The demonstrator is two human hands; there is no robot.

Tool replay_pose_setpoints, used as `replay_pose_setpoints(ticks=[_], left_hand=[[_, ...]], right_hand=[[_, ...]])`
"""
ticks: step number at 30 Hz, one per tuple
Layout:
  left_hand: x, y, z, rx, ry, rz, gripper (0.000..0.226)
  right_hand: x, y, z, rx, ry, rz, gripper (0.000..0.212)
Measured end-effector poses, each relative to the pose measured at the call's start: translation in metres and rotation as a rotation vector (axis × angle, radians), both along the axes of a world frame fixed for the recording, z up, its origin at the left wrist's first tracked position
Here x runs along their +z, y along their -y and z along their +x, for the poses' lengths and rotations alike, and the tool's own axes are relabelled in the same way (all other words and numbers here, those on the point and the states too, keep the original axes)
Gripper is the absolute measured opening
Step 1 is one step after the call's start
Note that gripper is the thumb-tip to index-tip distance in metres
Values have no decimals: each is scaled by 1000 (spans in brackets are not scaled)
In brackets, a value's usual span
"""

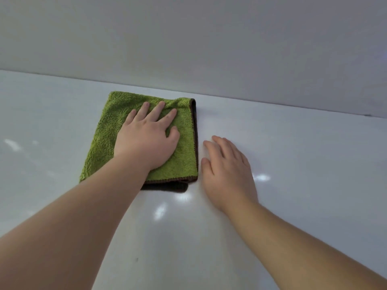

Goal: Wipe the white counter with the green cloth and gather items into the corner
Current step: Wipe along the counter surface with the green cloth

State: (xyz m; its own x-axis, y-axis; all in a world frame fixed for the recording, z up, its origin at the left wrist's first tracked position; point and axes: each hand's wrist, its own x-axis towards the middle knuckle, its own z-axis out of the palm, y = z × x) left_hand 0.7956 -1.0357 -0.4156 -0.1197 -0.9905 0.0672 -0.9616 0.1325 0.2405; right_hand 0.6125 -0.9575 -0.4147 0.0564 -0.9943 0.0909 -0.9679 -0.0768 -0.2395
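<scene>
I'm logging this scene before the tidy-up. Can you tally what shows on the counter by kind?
Cloths: 1, the green cloth, folded, lying flat on the white counter.
Hands: 2, the left hand pressing flat on the cloth, and the right hand open beside it, apart from the cloth.
Total: 3.

The glossy white counter [293, 164] runs back to a plain grey wall [209, 38] at 12 o'clock, and its surface shows several pale light glints. 1 folded square green terry cloth [109, 130] with dark brown edging lies flat on it toward 11 o'clock, its far edge near the wall. At the cloth's 3 o'clock, just beside the brown hem, the right hand [228, 170] lies palm down with relaxed fingers. Whether it touches the surface cannot be told.
</scene>
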Motion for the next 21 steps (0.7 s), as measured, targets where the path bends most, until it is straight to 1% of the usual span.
replay_pose_setpoints(ticks=[6, 9, 13, 21], left_hand=[[2, -59, 9, 24, -4, 4, 67], [3, -92, 11, 27, -10, 15, 66], [5, -138, 16, 31, -14, 34, 65], [11, -237, 29, 85, -34, 54, 61]], right_hand=[[0, 1, 0, 12, 52, -46, 40], [-1, 1, -1, 28, 71, -33, 41], [-1, 1, -1, 28, 35, 18, 45], [0, -3, 0, 65, -35, 56, 48]])
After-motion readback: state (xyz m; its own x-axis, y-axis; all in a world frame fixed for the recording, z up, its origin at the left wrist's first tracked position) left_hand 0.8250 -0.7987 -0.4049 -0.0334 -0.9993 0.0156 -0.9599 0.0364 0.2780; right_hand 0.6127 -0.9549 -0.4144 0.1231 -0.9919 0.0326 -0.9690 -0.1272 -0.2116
